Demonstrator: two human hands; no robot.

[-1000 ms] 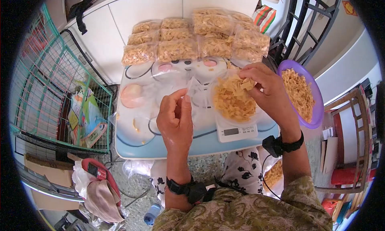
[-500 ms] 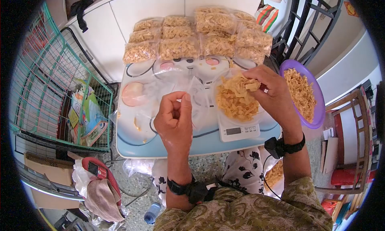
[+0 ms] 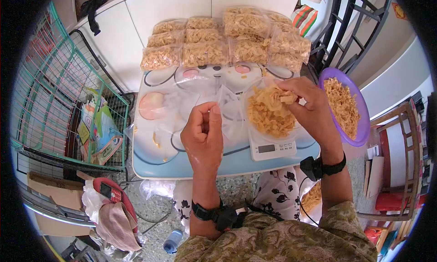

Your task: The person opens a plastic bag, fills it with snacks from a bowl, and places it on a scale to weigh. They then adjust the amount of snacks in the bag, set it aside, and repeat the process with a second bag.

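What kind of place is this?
Likely a room in someone's home: a cartoon-print table with a kitchen scale, rows of filled snack bags, and white cabinets behind.

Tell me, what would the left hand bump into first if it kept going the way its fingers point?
The left hand pinches a clear bag, so that probably comes first; farther on lie the filled snack bags. Depth is hard to judge.
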